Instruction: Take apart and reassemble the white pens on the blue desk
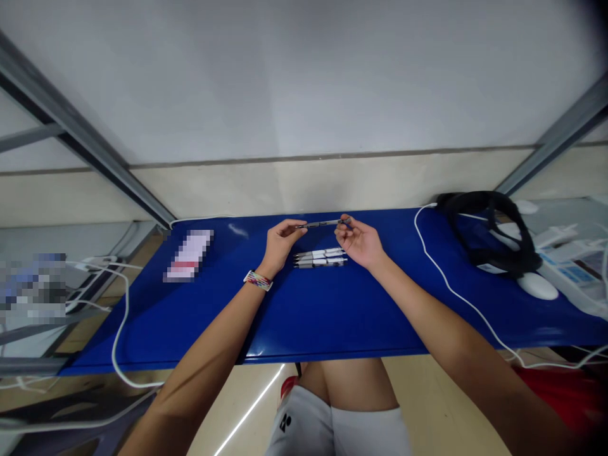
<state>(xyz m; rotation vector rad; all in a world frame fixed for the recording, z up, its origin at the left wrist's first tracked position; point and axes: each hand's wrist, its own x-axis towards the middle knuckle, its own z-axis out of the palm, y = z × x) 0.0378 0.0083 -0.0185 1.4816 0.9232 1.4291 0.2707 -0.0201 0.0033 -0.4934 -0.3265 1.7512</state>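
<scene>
Between my two hands a slim pen (323,223) is stretched level above the back part of the blue table (332,316). My left hand (284,240) pinches its left end between thumb and fingers. At the other end, my right hand (360,240) grips the pen with its fingertips, the remaining fingers curled. Just below the hands, several white and grey pens (320,258) lie side by side on the table. A colourful woven band (258,280) circles my left wrist.
A blurred-out white and pink item (190,255) lies on the table's left. On the right sit a black head strap device (494,234) and a white cable (446,285). Grey metal posts (90,126) frame both sides, with a wall (304,82) behind.
</scene>
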